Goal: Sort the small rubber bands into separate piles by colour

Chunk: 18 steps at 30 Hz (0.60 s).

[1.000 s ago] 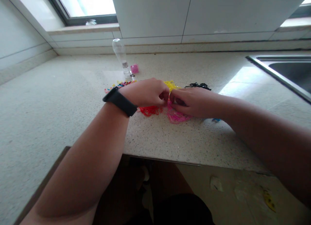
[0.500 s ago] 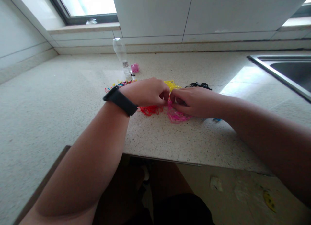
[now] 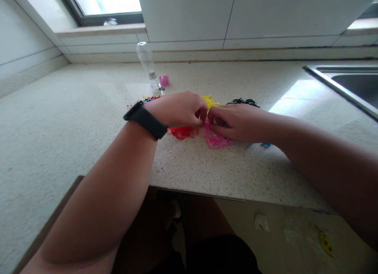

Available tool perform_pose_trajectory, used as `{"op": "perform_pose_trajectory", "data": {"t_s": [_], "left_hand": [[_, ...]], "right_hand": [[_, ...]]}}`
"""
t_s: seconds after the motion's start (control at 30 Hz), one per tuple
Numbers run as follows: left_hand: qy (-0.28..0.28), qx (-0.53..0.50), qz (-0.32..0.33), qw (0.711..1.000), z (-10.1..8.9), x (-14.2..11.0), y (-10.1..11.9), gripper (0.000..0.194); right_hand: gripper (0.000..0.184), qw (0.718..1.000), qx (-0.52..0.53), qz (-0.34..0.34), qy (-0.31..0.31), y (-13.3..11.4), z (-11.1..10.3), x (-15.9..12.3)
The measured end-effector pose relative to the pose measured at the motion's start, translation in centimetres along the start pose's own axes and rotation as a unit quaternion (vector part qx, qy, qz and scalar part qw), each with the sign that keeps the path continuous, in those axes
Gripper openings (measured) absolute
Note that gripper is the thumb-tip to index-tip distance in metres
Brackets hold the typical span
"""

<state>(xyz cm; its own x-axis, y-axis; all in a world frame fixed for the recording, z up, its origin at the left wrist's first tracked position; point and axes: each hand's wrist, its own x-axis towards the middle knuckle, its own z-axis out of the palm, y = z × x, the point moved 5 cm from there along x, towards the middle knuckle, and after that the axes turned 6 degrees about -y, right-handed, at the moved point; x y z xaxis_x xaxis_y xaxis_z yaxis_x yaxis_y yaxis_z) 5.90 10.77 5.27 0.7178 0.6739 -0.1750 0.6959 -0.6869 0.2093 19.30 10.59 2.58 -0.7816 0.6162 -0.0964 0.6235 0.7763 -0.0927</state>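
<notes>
My left hand [image 3: 189, 110], a dark watch on its wrist, is closed with thumb and fingertips pinched together. My right hand [image 3: 233, 120] is closed in a pinch too, its fingertips almost touching the left ones. What lies between the fingertips is too small to make out. Right under the right hand is a pile of pink rubber bands [image 3: 217, 142]. Red rubber bands [image 3: 183, 133] lie below the left hand. Behind the hands are yellow rubber bands [image 3: 211, 101] and black ones [image 3: 243, 102]. Mixed-colour bands [image 3: 150, 98] are partly hidden by the left wrist.
A clear plastic bottle [image 3: 146, 63] stands upside down behind the bands, beside a small pink cube-like piece [image 3: 164, 80]. A few blue bands [image 3: 265, 145] show below the right wrist. The metal sink [image 3: 321, 75] is at the right. The counter's front edge [image 3: 201, 194] runs close to me.
The view has shifted very slightly. Both hands keep almost the same pinched pose above the pink and red bands.
</notes>
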Motion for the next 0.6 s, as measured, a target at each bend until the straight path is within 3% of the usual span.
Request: {"op": "perform_pose_trajectory", "data": {"t_s": [0.33,0.6], "left_hand": [[0.003,0.024,0.009,1.0,-0.2,-0.4,0.6,0.025],[0.004,0.051,-0.001,0.999,-0.3,-1.3,1.6,0.037]], "right_hand": [[0.025,1.0,0.004,0.024,-0.01,0.1,0.1,-0.1],[0.028,0.999,0.005,0.03,-0.022,0.2,0.1,-0.3]]}}
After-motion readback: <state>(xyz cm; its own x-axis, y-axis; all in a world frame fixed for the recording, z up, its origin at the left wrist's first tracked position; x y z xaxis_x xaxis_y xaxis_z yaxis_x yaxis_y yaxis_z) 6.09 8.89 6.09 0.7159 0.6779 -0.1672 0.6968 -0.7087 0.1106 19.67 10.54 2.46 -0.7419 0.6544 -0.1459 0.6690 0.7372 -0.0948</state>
